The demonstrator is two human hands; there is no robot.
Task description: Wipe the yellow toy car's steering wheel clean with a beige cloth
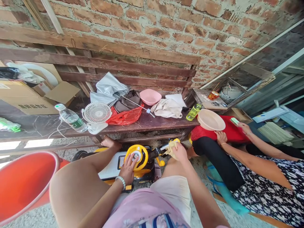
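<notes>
Through the head camera I view both of my hands. The left hand (127, 172) lies with spread fingers on the hub of a yellow steering wheel (145, 155), grasping nothing. The right hand (180, 152) grips a crumpled yellow cloth (170, 150) against the bar-like arm (163, 147) of the ride-on toy vehicle (108, 169). This vehicle stands directly below and between the hands; its long axis runs crosswise, body leftward, arm angled right and away. The wheel is under the left hand, while the right is nearer the arm's yellow tip. Beneath is a rough concrete floor (198, 190). Beyond, a dark wooden bench (163, 124) carries a water bottle (72, 119), a white fan (97, 113), a silvery umbrella (110, 86), a red plastic bag (127, 116) and a pink basin (150, 97). To the right, a co-worker's hand (221, 137) touches a beige basin (211, 119). A brick wall (171, 28) closes the rear; an orange-red tub (26, 183) stands at far left.
</notes>
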